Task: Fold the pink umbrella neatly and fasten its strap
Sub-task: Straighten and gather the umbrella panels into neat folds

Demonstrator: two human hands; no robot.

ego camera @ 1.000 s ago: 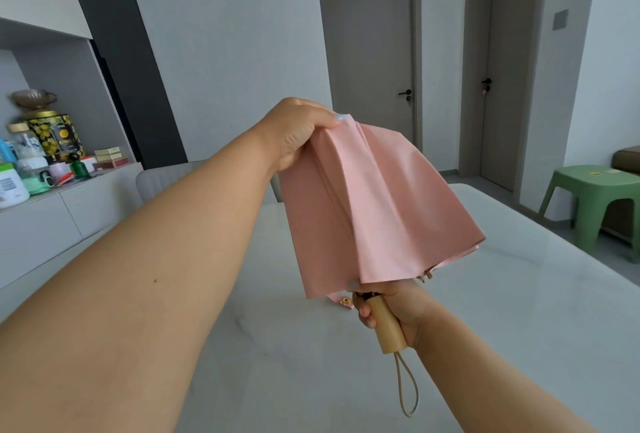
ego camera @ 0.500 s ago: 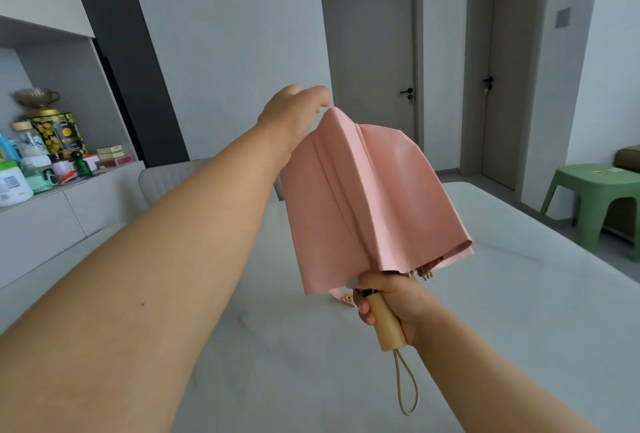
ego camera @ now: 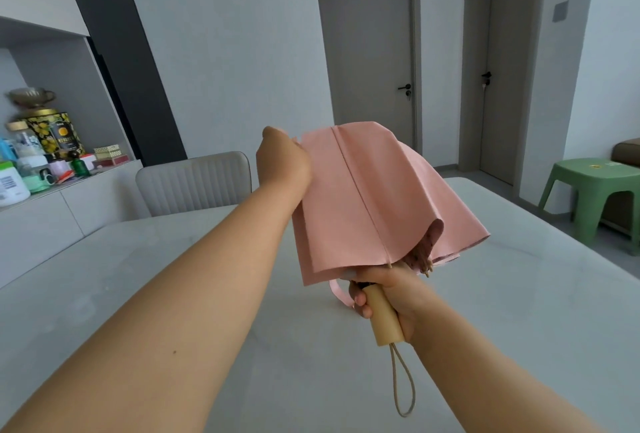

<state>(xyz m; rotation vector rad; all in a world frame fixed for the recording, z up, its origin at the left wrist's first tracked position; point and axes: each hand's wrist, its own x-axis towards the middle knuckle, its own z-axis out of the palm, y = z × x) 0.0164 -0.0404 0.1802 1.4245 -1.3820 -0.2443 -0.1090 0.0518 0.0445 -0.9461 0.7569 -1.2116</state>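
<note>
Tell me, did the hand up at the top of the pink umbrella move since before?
Yes. The left hand dropped lower against the grey door behind it, gripping the pink umbrella.

No legible text. White jar (ego camera: 12,186) carries a barcode label, digits unreadable. Black-and-yellow tin (ego camera: 55,134) has an orange emblem, lettering blurred.

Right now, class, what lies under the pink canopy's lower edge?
Below the pink canopy, the right hand grips the wooden handle; a pink strap and rib tips peek out. The shaft is hidden by fabric.
</note>
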